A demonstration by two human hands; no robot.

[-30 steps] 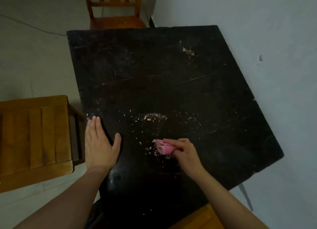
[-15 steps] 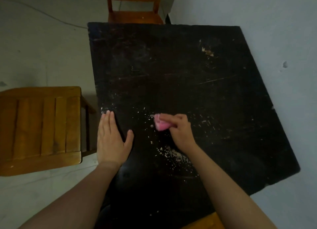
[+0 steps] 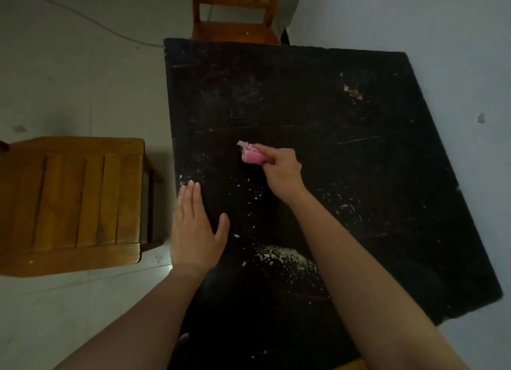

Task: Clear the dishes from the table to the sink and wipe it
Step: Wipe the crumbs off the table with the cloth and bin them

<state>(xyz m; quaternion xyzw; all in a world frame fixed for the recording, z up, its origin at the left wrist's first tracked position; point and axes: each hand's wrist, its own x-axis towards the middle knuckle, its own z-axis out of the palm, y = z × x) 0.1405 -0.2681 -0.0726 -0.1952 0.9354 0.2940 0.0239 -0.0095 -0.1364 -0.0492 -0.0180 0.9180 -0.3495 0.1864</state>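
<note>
A square black table [image 3: 345, 162] fills the middle of the head view, its top scratched and dotted with pale crumbs. My right hand [image 3: 280, 170] grips a bunched pink cloth [image 3: 251, 155] and presses it onto the tabletop left of centre. A heap of swept crumbs [image 3: 282, 256] lies nearer to me, beside my right forearm. My left hand [image 3: 195, 228] lies flat on the table's left edge, fingers straight and thumb spread. A small patch of crumbs [image 3: 352, 91] sits at the far right of the top. No dishes are in view.
A wooden chair [image 3: 74, 200] stands close to the table's left side. Another wooden chair [image 3: 235, 15] is at the far edge. A pale wall [image 3: 442, 37] runs along the table's right side. The floor [image 3: 69, 65] on the left is light, with a thin cable across it.
My right hand has carried the pink cloth away from me across the table, leaving a heap of crumbs near the front. The left hand has stayed flat on the edge.
</note>
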